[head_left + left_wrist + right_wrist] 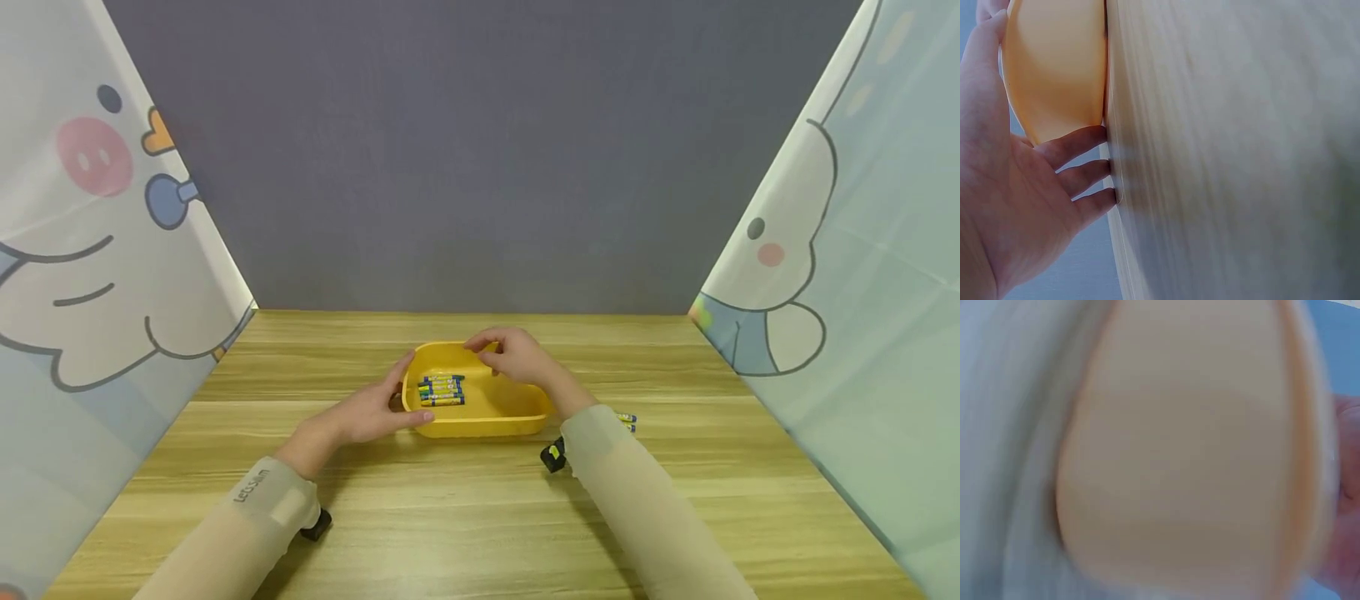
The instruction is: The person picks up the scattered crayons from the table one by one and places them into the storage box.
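Observation:
A yellow plastic basin stands on the table, with several yellow-and-blue-wrapped crayons lying side by side in its left part. My left hand holds the basin's left end, thumb over the near rim and fingers around the outer wall. In the left wrist view, the fingertips of that hand reach down to the tabletop beside the basin wall. Over the basin's far right part hovers my right hand, fingers loosely bent and no object visible in them. The right wrist view is blurred and mostly shows the basin's outer wall.
More crayons lie on the wooden table to the right of the basin, partly hidden by the right sleeve. A dark grey panel closes off the back. Cartoon-printed cloths hang along both sides.

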Motion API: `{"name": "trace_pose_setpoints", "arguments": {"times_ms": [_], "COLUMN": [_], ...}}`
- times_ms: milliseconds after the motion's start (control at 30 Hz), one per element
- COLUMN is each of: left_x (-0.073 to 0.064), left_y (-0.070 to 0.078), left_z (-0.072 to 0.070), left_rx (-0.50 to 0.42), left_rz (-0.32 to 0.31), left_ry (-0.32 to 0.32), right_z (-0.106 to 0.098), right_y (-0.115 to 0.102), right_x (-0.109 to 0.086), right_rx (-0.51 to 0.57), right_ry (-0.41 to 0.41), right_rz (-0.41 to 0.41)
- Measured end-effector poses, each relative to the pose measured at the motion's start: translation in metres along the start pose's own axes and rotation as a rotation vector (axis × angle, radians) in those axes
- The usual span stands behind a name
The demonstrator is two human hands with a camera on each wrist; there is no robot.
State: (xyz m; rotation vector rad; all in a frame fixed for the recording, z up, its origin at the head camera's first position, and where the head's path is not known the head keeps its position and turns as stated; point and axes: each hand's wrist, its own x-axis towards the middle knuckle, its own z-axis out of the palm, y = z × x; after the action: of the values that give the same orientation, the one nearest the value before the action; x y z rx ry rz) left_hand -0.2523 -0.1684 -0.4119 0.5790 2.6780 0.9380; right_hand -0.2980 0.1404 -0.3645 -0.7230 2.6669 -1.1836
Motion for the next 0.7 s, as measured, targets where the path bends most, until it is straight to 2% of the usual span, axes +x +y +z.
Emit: {"name": "trace_pose_setpoints", "arguments": {"times_ms": [167, 333, 700], "left_x": [-0.001, -0.002, -0.002], "left_y": [-0.001, -0.002, 0.001], "left_z": [-0.001, -0.002, 0.0], "left_rx": [-0.003, -0.008, -0.019], "left_rz": [0.006, 0.003, 0.004], "left_ry": [0.001, -0.005, -0.014], "right_z": [-0.038, -0.064, -0.096], "right_y": [0.014, 0.037, 0.097], "right_x": [-0.03, -0.062, -0.126], "right_rx": [0.006, 0.0, -0.064], "right_ry": [0.041, 0.051, -0.09], "right_rz": [0.001, 0.018, 0.146]}}
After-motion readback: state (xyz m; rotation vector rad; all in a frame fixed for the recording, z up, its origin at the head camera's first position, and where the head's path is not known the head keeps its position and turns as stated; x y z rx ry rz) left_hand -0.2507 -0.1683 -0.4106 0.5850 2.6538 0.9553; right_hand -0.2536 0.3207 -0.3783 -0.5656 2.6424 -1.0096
